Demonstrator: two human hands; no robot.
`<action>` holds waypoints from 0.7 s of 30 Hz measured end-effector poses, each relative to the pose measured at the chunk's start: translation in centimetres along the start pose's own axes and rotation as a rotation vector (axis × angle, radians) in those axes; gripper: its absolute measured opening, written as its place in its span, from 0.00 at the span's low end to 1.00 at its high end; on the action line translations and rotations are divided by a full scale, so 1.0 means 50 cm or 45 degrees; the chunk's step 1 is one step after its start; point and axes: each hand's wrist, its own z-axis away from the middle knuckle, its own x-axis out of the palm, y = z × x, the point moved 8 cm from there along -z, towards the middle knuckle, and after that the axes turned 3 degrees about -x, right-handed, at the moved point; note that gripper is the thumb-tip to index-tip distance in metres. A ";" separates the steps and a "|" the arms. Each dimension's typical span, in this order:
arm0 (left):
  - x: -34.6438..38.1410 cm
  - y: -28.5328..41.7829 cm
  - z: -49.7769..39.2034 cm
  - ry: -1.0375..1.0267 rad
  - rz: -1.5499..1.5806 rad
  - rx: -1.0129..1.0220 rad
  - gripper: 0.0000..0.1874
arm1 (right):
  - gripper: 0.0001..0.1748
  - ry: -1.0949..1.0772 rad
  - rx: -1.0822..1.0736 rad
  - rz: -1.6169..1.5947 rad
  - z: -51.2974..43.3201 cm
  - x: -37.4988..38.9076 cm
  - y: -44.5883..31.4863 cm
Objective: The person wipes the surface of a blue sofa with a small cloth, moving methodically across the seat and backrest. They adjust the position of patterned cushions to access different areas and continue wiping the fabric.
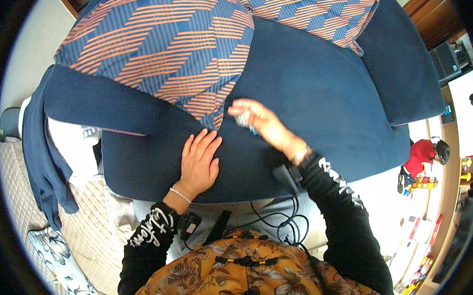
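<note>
My left hand [199, 161] rests palm down on the dark blue seat of a fabric sofa [314, 91], its fingertips beside the lower corner of a patterned cushion [165, 45]. That cushion has orange stripes on blue and leans over the left armrest [104, 96]. To the right of the corner, my right hand [263, 121] is raised over the seat, slightly blurred. Under its curled fingers shows a small pale object [243, 119] with a bluish end, mostly hidden; I cannot tell what it is. A second cushion [317, 12] in the same pattern lies against the backrest.
A black device [286, 177] with a coiled cable [294, 225] hangs at the sofa's front edge by my right forearm. On the left are a beige quilted cover [90, 228] and a dark blue garment [42, 151]. At right, a person in red [420, 155] sits near coloured toys [425, 182].
</note>
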 end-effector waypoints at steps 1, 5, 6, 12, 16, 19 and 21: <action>-0.006 0.004 0.001 0.027 0.001 0.020 0.25 | 0.24 -0.048 0.116 -0.057 0.039 0.046 0.003; -0.019 0.015 0.010 0.104 -0.011 0.065 0.25 | 0.21 -0.171 0.354 -0.152 0.178 0.168 -0.037; -0.021 0.015 0.012 0.114 -0.018 0.065 0.24 | 0.21 -0.177 0.428 -0.225 0.205 0.184 -0.046; -0.018 0.020 0.019 0.130 -0.044 0.102 0.22 | 0.25 0.473 0.238 -0.689 0.226 0.006 -0.153; -0.021 0.022 0.018 0.143 -0.054 0.111 0.21 | 0.27 1.005 -0.099 -0.449 0.286 -0.243 -0.265; -0.025 0.020 0.014 0.121 -0.016 0.078 0.22 | 0.25 1.142 -0.268 0.148 0.381 -0.401 -0.342; -0.028 0.019 0.011 0.105 0.004 0.068 0.22 | 0.28 1.318 -0.215 0.864 0.450 -0.484 -0.340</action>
